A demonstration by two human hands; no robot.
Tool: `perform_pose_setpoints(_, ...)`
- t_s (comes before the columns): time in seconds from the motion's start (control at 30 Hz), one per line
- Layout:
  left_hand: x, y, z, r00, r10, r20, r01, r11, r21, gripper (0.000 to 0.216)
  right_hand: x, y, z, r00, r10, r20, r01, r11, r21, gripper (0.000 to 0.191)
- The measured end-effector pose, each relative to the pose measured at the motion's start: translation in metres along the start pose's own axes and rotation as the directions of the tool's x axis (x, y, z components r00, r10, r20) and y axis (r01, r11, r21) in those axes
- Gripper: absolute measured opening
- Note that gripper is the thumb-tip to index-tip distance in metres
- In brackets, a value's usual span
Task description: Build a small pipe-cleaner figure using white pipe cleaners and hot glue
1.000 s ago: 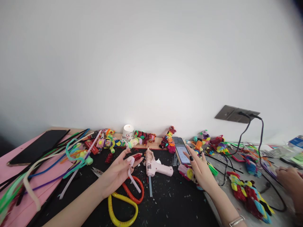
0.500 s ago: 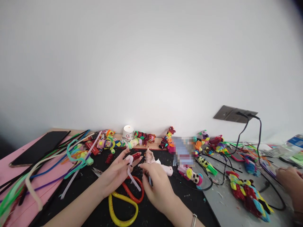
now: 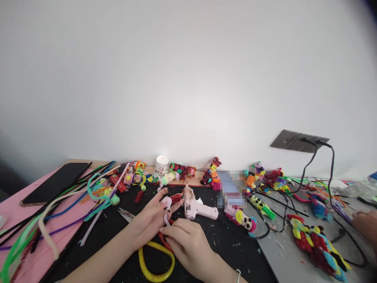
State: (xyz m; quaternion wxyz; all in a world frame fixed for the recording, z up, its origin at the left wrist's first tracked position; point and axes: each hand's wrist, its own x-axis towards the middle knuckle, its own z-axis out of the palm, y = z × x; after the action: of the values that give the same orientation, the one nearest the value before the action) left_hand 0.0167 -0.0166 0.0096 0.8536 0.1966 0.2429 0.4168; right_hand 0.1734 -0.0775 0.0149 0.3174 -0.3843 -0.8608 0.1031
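Note:
My left hand (image 3: 150, 218) is closed around a small dark red fuzzy piece (image 3: 176, 198), whose end pokes out past the fingers. A pale lilac pipe cleaner (image 3: 167, 204) loops over the fingers of that hand. The fingers of my right hand (image 3: 188, 237) are pinched on the lower end of this pipe cleaner. Just behind my hands a pale pink glue gun (image 3: 204, 211) lies on the black mat (image 3: 235, 251), its nozzle end stained brown. Beneath my hands are large scissors (image 3: 142, 261) with a yellow and a red handle; part of them is covered.
Many coloured pipe cleaners (image 3: 55, 212) and a phone (image 3: 55, 184) lie on the left. A paper cup (image 3: 161, 165) and fuzzy figures (image 3: 212, 173) line the wall. Cables run from a socket (image 3: 299, 140). Another person's hand (image 3: 365, 224) is at the right edge.
My right hand has moved from in front of the glue gun to the hanging end of the pipe cleaner and pinched it. The glue gun now shows more fully. The view has shifted slightly.

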Motion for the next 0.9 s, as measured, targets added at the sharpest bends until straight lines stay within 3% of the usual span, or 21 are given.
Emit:
perform_pose_setpoints(0.33, 0.0000, -0.0004, 0.0002, 0.998, 0.037, 0.048, -0.036, 0.999, -0.025, 0.057, -0.0047, 0.0032, 0.0024, 0.980, 0.190, -0.060, -0.188, 0.981, 0.051, 0.009)
perform_pose_setpoints(0.53, -0.0009, 0.0001, 0.0014, 0.999, 0.030, 0.014, -0.030, 0.999, -0.028, 0.061, -0.0058, 0.0038, 0.0065, 0.981, 0.178, -0.081, -0.175, 0.984, 0.043, 0.014)
perform_pose_setpoints(0.9, 0.0011, 0.0008, 0.0010, 0.999, 0.050, 0.020, -0.050, 0.998, -0.027, 0.045, -0.0091, 0.0035, 0.0053, 0.980, 0.151, -0.130, -0.147, 0.988, 0.037, 0.025)
